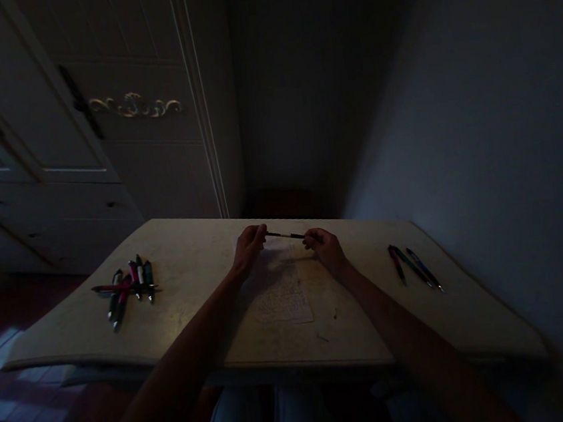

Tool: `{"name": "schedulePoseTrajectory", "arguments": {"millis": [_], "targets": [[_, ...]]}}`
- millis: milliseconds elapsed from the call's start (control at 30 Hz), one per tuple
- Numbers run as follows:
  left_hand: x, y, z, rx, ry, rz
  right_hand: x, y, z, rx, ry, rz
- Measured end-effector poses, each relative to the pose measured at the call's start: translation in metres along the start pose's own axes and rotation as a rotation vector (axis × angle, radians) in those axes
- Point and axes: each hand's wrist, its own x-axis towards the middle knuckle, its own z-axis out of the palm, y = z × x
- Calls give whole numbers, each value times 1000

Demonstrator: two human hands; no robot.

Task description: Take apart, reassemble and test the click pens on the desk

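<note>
A slim dark pen (285, 235) with a lighter middle part is stretched level between my two hands, over the far half of the table. My left hand (249, 244) pinches its left end. Its right end sits in the closed fingers of my right hand (324, 247). Below and between the hands lies a sheet of paper (283, 298) covered in small writing, partly hidden by my left hand and forearm. The dim light hides the pen's finer details.
The pale table (189, 247) has a pile of several pens (126, 288) on its left side. Three pens (413, 267) lie apart on the right. Small scraps (322, 337) rest near the front edge. A wall (503, 114) borders the right; a cabinet (156, 170) stands behind left.
</note>
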Motion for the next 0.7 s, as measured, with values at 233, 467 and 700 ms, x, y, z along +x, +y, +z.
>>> {"name": "schedulePoseTrajectory", "arguments": {"millis": [233,467,700], "targets": [[-2,0,-2,11,-119,64,-7,-4,0,-117,15,-61],[-7,1,5,-177,-58,56,-7,-4,2,-149,20,-73],[1,-6,0,-31,-41,-79,-2,2,3,-39,77,-115]]}}
